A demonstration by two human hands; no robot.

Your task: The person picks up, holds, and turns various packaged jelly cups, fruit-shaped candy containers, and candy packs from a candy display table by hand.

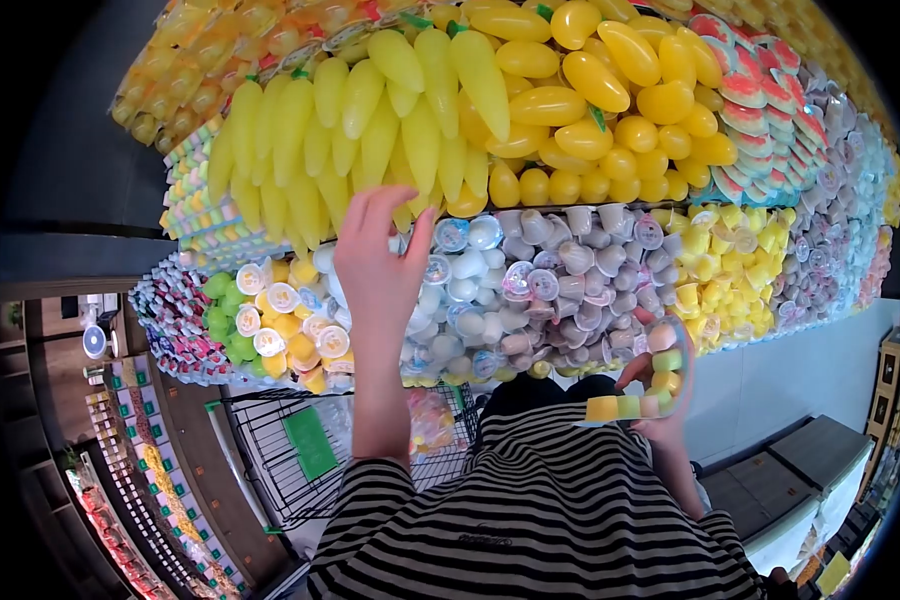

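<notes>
My left hand (382,240) reaches up over the display with thumb and fingers apart and bent. Nothing shows in its grasp. Its fingertips are at the lower ends of long yellow-green, pepper-shaped jellies (380,130); whether they touch is unclear. White jelly cups (450,300) lie just beyond the thumb. Low on the right, my right hand (660,430) is closed around a clear curved pack of pastel cubes (666,382), coloured pink, green, yellow and orange. The pack partly hides its fingers.
Orange-yellow mango-shaped jellies (610,110) and watermelon-patterned packs (760,110) fill the right of the display. Grey jelly cups (580,270) lie in front. Below stands a wire shopping cart (260,430) holding a bagged item (430,420). Shop shelves (160,480) line the left.
</notes>
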